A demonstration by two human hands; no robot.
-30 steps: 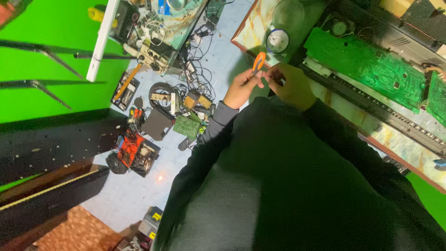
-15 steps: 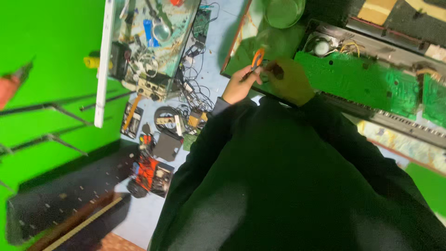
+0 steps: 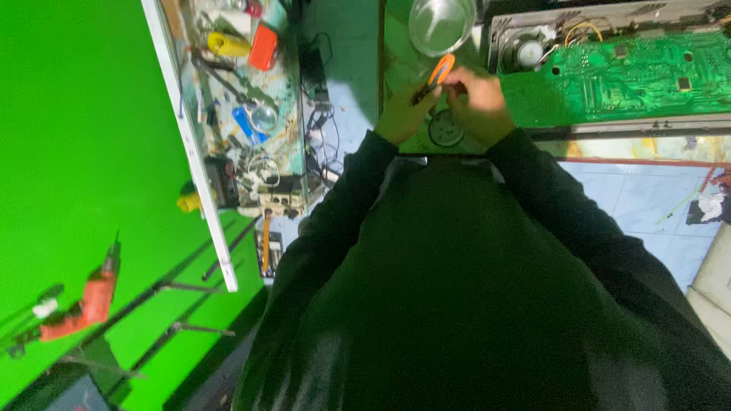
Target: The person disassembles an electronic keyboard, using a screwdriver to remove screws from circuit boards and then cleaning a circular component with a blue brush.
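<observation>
The person's dark-sleeved torso fills most of the view, so the near edge of the desk (image 3: 396,46) and anything lying along it is hidden. Beyond the arms, a large green circuit board (image 3: 617,76) sits in an opened casing along the desk's right side, cut off at the picture's right edge. A clear glass bowl (image 3: 442,23) stands at the far edge, partly cropped, and a small round speaker (image 3: 445,131) lies on the desk just below the hands.

Both hands meet over the desk's left part. The left hand (image 3: 403,114) is clenched around the dark shaft of an orange-handled screwdriver (image 3: 439,70); the right hand (image 3: 480,103) pinches at its upper end, fingers curled. The step looks like readying or adjusting the tool rather than driving it, since the tip touches nothing on the board. The next move seems to call for a firm one-handed grip and aiming at a fastener. Motion blur hides the tip and whatever the right fingers pinch.
</observation>
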